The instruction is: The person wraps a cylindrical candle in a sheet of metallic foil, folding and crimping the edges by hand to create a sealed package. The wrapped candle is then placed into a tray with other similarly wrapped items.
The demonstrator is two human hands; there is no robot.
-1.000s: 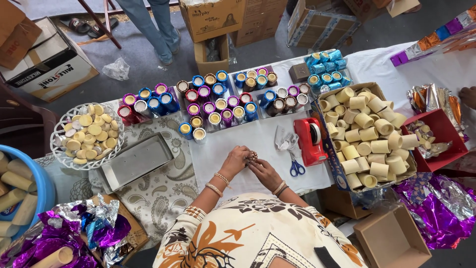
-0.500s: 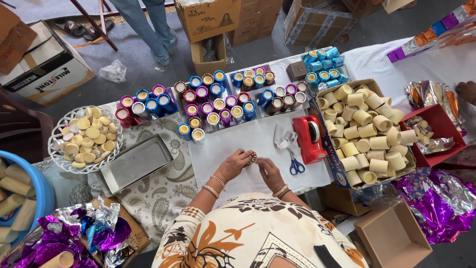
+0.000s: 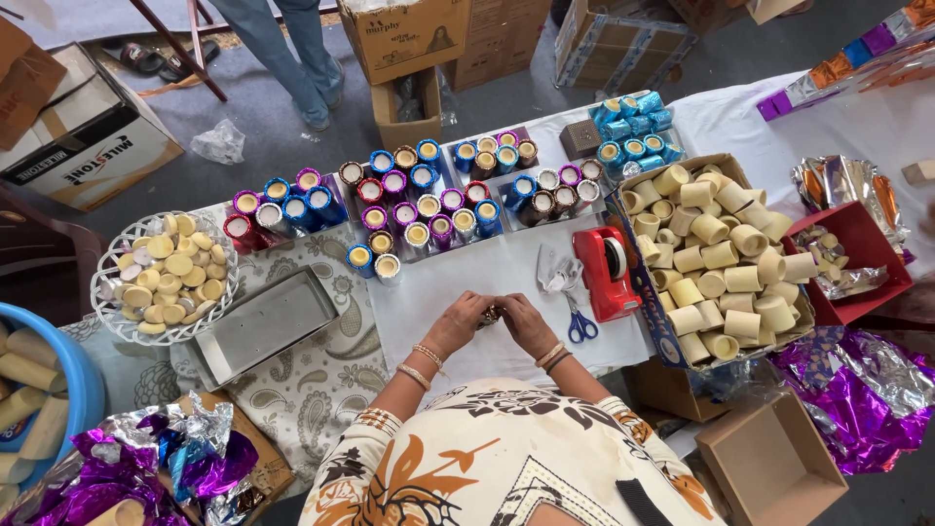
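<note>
My left hand (image 3: 460, 321) and my right hand (image 3: 524, 320) meet over the white table (image 3: 467, 282), both closed around one small foil-wrapped tube (image 3: 490, 314) held between the fingertips. Most of the tube is hidden by my fingers. Just beyond my hands stand rows of foil-wrapped tubes (image 3: 429, 195) in blue, purple, red and brown. Blue-handled scissors (image 3: 579, 326) and a red tape dispenser (image 3: 606, 271) lie to the right of my right hand.
A cardboard box of plain tubes (image 3: 716, 258) sits at right, a red tray (image 3: 857, 253) beyond it. At left are a white basket of round discs (image 3: 166, 278), a metal tray (image 3: 261, 324), a blue tub (image 3: 58, 390) and purple foil (image 3: 156, 468). Another person's legs (image 3: 287, 49) stand behind the table.
My hands stay together on the small tube and have shifted slightly toward me; the fingers have turned it a little. The view has drifted a bit.
</note>
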